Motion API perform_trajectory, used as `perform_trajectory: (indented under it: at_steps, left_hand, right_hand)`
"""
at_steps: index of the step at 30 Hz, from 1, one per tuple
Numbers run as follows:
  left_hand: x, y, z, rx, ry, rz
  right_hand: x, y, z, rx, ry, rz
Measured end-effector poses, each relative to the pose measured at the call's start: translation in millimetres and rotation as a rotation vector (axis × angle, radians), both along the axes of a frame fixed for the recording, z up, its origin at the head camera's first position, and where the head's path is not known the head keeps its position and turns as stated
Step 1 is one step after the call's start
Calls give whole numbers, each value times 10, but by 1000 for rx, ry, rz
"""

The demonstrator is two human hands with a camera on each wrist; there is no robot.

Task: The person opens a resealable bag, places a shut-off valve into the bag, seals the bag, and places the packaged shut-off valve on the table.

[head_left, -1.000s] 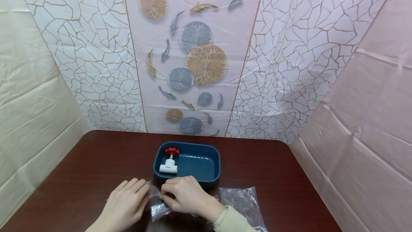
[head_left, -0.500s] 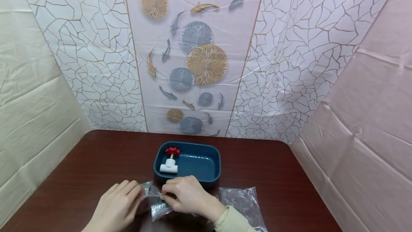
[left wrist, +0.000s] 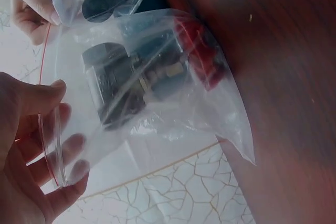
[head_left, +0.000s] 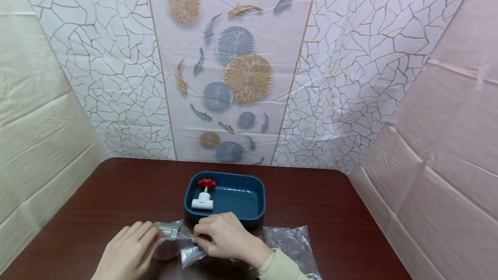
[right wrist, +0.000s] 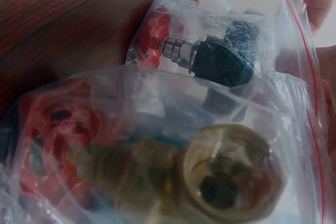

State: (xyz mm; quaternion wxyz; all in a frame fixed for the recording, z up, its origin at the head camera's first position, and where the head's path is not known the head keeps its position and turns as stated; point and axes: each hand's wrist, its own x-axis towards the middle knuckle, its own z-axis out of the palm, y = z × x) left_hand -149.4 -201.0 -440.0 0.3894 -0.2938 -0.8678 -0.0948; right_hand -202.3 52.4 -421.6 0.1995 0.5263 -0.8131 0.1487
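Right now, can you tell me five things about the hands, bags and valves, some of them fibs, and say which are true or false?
1. The white valve is inside the blue tray. True.
2. The white valve's handle is yellow. False: its handle is red.
3. The left hand grips a clear bag with a red-handled valve inside. True.
4. The brass valve has no bag. False: the brass valve is inside a plastic bag.
5. The right hand wears a glove. False: the right hand is bare.
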Motion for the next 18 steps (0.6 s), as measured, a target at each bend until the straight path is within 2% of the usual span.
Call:
perform_trajectory:
  at_steps: [9, 18]
  left_hand:
    - [18, -102, 6, 31, 49, 5]
    - [62, -237, -3, 15, 35, 38]
  right_hand:
    - [4, 17, 21, 3, -3, -1]
    - [3, 19, 17, -2, -16, 3]
